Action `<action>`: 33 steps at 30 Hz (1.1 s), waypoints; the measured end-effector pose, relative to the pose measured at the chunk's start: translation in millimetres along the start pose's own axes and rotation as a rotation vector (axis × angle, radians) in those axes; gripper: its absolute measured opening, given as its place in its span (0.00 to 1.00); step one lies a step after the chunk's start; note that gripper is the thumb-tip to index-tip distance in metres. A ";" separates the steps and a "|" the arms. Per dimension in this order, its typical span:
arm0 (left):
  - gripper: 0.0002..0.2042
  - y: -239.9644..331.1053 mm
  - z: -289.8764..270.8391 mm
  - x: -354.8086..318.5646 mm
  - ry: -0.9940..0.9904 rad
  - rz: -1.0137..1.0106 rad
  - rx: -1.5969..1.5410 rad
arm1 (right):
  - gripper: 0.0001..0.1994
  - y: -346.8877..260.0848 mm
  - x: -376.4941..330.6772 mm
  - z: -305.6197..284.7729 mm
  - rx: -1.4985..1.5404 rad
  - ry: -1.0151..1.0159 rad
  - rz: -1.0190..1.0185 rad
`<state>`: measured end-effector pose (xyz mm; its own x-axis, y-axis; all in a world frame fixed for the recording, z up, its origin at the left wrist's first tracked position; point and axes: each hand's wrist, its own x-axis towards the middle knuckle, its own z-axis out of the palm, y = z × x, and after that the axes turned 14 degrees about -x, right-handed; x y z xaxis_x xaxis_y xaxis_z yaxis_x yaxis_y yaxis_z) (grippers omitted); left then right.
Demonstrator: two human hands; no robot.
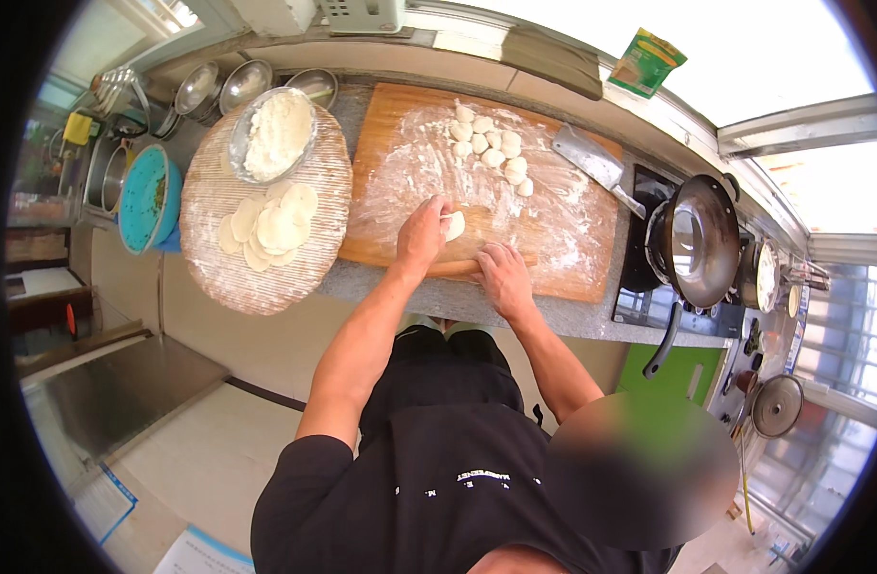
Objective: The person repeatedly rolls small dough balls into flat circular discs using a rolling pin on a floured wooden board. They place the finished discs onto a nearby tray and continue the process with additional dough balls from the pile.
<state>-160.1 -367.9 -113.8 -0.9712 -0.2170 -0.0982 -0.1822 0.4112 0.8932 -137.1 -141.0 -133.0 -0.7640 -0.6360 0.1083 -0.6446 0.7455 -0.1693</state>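
My left hand is closed at the edge of a small round dough wrapper on the floured wooden board. My right hand lies over a wooden rolling pin, fingers curled onto it, just on the near side of the wrapper. Farther back on the board sit several small dough pieces, dusted with flour. To my left, several flat, rolled wrappers overlap on a round ridged tray.
A bowl of flour stands on the tray's far part. Left of it is a turquoise bowl with green contents. A cleaver rests at the board's right, near a wok on the stove. A green packet stands on the sill.
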 end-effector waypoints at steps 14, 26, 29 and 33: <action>0.19 17.1 -212.7 -64.1 0.883 -0.060 0.408 | 0.20 -0.3 8.6 -3.6 0.045 0.023 0.146; 0.16 3.0 -9.3 73.6 0.100 0.228 -0.001 | 0.20 23.6 -16.5 -13.4 -0.005 0.065 0.338; 0.15 5.9 25.1 104.4 0.129 0.378 0.195 | 0.20 26.8 -26.3 -11.3 -0.011 0.090 0.414; 0.11 -3.1 28.6 96.4 -0.133 0.247 0.275 | 0.20 30.0 -35.8 -12.3 0.010 0.064 0.454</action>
<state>-257.6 -364.8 -138.6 -0.9991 0.0279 0.0329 0.0431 0.6627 0.7477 -129.5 -93.4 -129.8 -0.9694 -0.2319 0.0810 -0.2444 0.9438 -0.2226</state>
